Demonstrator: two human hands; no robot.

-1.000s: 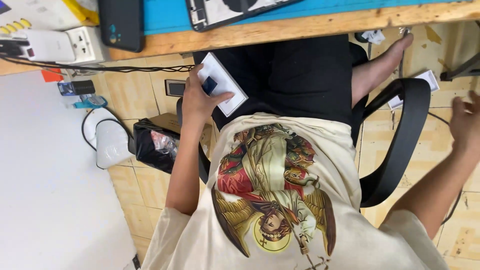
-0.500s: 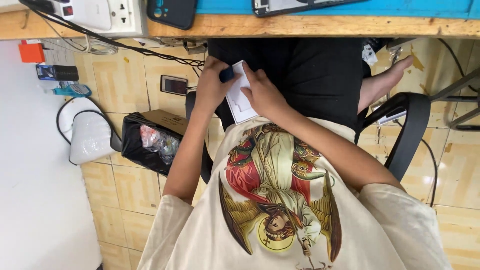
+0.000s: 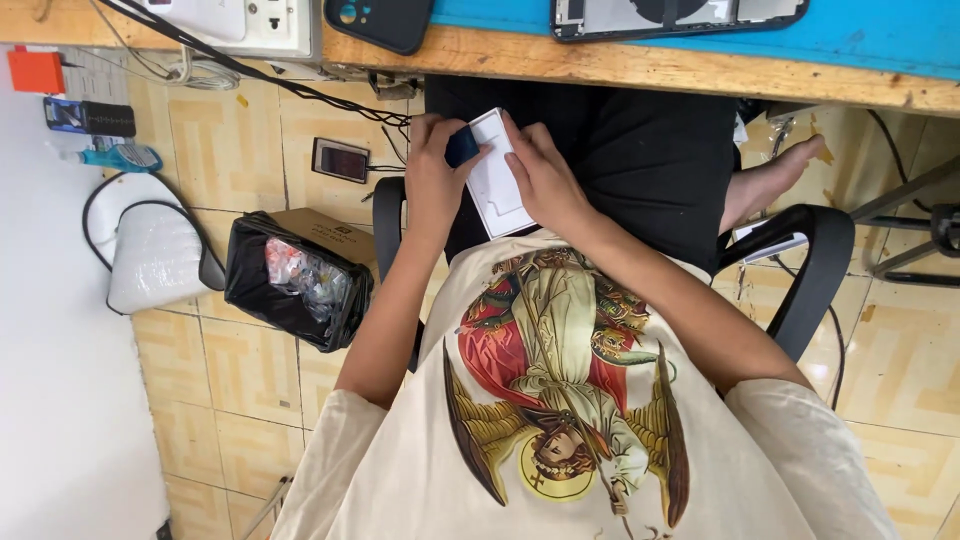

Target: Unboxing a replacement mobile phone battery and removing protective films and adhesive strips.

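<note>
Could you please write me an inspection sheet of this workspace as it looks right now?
Surface: wooden bench edge with a blue mat.
Job's things: white phone back panel over the lap; small dark blue piece on its corner.
Clutter: black-lined bin; phone on the floor.
Grippers: left hand pinches the blue piece; right hand grips the panel.
Cables: black cable below the bench.
Surroundings: tiled floor, black chair arm.

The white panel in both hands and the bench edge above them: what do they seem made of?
White panel: looks like smooth glass or plastic, flat and thin with an even sheen, so hard to say which. Bench edge: bare wood, with visible grain and scuffs, topped by a blue mat that looks like rubber or plastic.
</note>
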